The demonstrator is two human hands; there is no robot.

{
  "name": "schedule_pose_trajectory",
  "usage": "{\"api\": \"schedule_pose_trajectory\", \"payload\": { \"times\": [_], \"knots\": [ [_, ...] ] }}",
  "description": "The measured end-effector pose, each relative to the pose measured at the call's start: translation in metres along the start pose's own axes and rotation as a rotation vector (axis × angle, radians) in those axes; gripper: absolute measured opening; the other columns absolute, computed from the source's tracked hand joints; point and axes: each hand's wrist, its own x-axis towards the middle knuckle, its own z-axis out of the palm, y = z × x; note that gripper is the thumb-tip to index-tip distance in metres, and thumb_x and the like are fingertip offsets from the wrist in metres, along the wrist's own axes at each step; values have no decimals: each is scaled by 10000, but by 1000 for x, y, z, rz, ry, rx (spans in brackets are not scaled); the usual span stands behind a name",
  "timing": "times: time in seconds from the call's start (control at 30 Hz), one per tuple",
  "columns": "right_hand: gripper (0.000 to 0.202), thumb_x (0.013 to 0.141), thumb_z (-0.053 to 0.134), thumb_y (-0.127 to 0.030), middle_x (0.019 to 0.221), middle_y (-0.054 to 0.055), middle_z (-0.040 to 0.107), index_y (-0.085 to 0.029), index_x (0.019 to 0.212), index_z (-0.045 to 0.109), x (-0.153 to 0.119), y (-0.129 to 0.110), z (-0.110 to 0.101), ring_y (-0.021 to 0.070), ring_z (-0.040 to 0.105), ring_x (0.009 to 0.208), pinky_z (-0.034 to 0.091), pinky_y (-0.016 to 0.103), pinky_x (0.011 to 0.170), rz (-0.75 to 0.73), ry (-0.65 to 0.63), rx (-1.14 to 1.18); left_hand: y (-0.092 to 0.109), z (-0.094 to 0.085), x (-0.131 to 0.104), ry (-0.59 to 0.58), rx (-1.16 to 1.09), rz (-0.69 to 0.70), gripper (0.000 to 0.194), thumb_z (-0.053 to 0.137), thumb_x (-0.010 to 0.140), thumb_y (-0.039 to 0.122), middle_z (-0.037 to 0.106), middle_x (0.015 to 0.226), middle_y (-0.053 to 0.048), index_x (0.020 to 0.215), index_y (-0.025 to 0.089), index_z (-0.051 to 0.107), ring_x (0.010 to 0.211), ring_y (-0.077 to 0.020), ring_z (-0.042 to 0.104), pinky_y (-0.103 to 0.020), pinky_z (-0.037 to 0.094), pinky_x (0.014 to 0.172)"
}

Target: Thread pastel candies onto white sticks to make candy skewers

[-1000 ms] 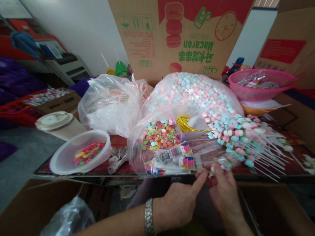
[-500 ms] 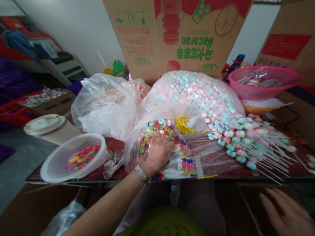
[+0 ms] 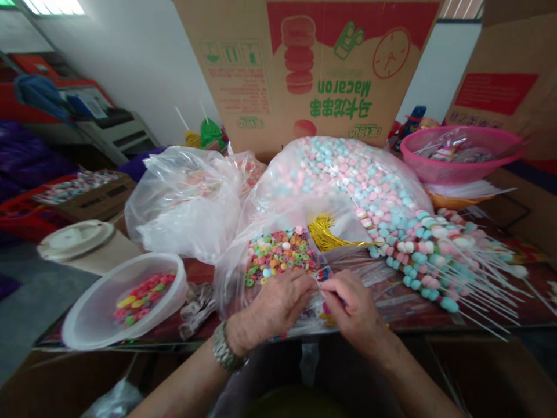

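Hands: left (image 3: 278,305), right (image 3: 352,307), both pinching one printed packet (image 3: 321,277).

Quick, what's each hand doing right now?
Left hand: fingers curled on the printed packets beside the ring candies.
Right hand: pinching the same packets.

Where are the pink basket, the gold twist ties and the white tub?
pink basket (image 3: 456,168): head view, its front wall.
gold twist ties (image 3: 324,231): head view, middle of the bundle.
white tub (image 3: 87,316): head view, bare inner wall.
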Motion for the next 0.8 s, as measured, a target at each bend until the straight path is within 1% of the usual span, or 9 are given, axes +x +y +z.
{"api": "schedule_pose_trajectory", "payload": {
  "times": [0.1, 0.2, 0.27, 0.47, 0.57, 0.63, 0.7, 0.77, 0.8],
  "knots": [
    [160, 870, 472, -181, 682, 10, 563, -181, 742, 568, -8, -11, -18, 149, 524, 671, 409, 260, 615, 134, -57, 118, 14, 3, -2, -5, -209, -48, 91, 516, 880, 250, 600, 768, -5, 878, 169, 557, 655, -120, 542, -212, 417, 586],
    [101, 857, 522, -205, 736, 9, 563, -178, 769, 565, -14, -14, -25, 137, 532, 698, 408, 232, 617, 266, -91, 220, 16, 16, 2, 54, -321, -75, 106, 542, 859, 231, 572, 671, 20, 775, 168, 548, 589, -102, 520, -189, 393, 537],
    [102, 857, 526, -209, 745, 8, 552, -176, 766, 557, -16, -12, -27, 133, 527, 711, 403, 223, 626, 254, -112, 236, 15, 22, 7, 85, -319, -50, 154, 516, 868, 202, 574, 638, 23, 720, 168, 545, 579, -100, 528, -184, 391, 534],
    [187, 881, 501, -251, 647, -18, 539, -174, 719, 553, -24, 1, -31, 105, 490, 604, 355, 204, 566, 231, -92, 141, 22, 30, 12, 147, -102, 57, 204, 458, 903, 260, 628, 684, -6, 765, 183, 586, 617, -135, 584, -221, 430, 573],
    [310, 906, 449, -289, 562, -33, 492, -177, 619, 484, -32, 4, -25, 95, 464, 542, 328, 203, 523, 254, -24, 55, 31, 41, 11, 182, -155, -14, 171, 442, 910, 254, 645, 702, 5, 840, 191, 585, 608, -116, 607, -187, 445, 549],
    [378, 921, 406, -303, 508, -41, 449, -185, 562, 425, -32, 7, -25, 87, 432, 491, 303, 207, 486, 255, -6, 3, 34, 47, 12, 184, -195, -67, 148, 473, 895, 254, 639, 668, 21, 802, 193, 570, 577, -102, 604, -167, 443, 525],
    [430, 936, 361, -314, 465, -43, 422, -191, 525, 393, -25, 13, -37, 83, 405, 448, 286, 209, 455, 257, 20, -72, 35, 49, 14, 182, -185, -77, 194, 477, 892, 262, 623, 621, 28, 727, 194, 552, 539, -98, 590, -163, 432, 494],
    [461, 943, 334, -332, 454, -23, 440, -192, 510, 409, -10, 25, -64, 96, 416, 442, 303, 216, 453, 269, 116, -280, 34, 45, 15, 222, -147, -53, 237, 450, 908, 275, 625, 611, 23, 710, 196, 554, 536, -103, 593, -170, 437, 493],
    [459, 939, 337, -340, 470, -1, 472, -189, 519, 443, -2, 34, -83, 111, 440, 459, 324, 227, 466, 286, 191, -450, 32, 41, 15, 271, -124, -45, 238, 441, 914, 285, 631, 617, 19, 731, 198, 564, 541, -108, 597, -176, 446, 500]
  ]
}}
